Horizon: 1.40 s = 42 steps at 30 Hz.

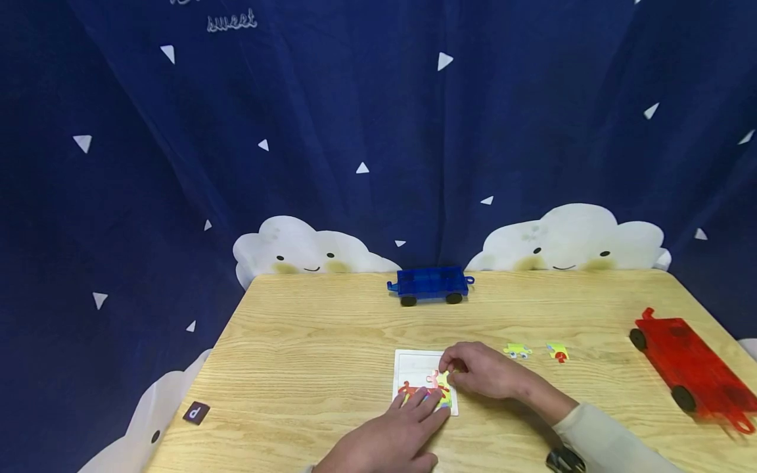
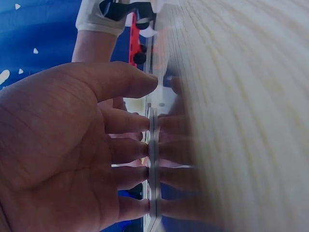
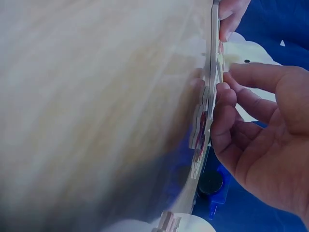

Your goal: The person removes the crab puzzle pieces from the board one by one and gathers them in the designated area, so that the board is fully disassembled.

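A white square puzzle tray (image 1: pixel 412 362) lies on the table, its lower part filled with colourful jigsaw pieces. My left hand (image 1: pixel 397 435) rests on those pieces with spread, straight fingers; the left wrist view shows the fingertips of this hand (image 2: pixel 58 145) on the thin tray edge. At the tray's right side my right hand (image 1: pixel 487 371) pinches a yellow jigsaw piece (image 1: pixel 443 378) between thumb and fingers, low over the tray. In the right wrist view the curled fingers of the right hand (image 3: pixel 270 125) hide most of that piece.
Two loose jigsaw pieces, one yellow with eyes (image 1: pixel 517 350) and one yellow and red (image 1: pixel 558 353), lie right of the tray. A blue wheeled base (image 1: pixel 432 282) stands at the back, a red wheeled base (image 1: pixel 688 361) at the right. A small dark letter tile (image 1: pixel 196 412) lies left.
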Tool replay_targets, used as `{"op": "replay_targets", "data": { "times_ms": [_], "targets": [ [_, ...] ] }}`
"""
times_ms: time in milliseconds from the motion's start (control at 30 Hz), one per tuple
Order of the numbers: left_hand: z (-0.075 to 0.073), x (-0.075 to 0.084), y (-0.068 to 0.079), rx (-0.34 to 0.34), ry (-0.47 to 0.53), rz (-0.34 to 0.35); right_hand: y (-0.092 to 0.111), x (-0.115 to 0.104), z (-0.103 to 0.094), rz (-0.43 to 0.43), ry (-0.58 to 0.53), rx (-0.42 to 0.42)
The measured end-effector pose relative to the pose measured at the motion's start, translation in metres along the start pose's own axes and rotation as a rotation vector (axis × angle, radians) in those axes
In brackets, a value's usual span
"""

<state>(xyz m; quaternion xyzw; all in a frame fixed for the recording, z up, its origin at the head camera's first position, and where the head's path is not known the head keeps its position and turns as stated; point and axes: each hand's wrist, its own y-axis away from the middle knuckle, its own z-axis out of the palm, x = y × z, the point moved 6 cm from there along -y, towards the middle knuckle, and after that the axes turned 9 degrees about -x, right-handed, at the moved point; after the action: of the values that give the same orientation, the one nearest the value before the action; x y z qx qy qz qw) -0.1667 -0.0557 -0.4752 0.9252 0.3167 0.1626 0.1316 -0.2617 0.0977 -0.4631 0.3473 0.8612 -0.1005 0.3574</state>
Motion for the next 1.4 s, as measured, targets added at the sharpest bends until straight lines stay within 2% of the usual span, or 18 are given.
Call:
{"op": "replay_targets", "data": {
  "times_ms": [200, 567, 1000, 1400],
  "targets": [
    [0.000, -0.001, -0.001, -0.009, 0.009, -0.002, -0.006, -0.001, -0.002, 0.009, 0.009, 0.028],
    [-0.002, 0.003, 0.001, 0.045, -0.062, 0.015, -0.011, -0.005, 0.000, 0.001, 0.053, 0.040],
    [-0.002, 0.003, 0.000, 0.046, -0.060, 0.025, -0.010, -0.006, -0.003, 0.056, 0.082, 0.049],
    [-0.001, 0.000, -0.002, -0.022, 0.019, 0.006, 0.010, -0.003, -0.020, 0.041, 0.000, 0.049]
  ]
}}
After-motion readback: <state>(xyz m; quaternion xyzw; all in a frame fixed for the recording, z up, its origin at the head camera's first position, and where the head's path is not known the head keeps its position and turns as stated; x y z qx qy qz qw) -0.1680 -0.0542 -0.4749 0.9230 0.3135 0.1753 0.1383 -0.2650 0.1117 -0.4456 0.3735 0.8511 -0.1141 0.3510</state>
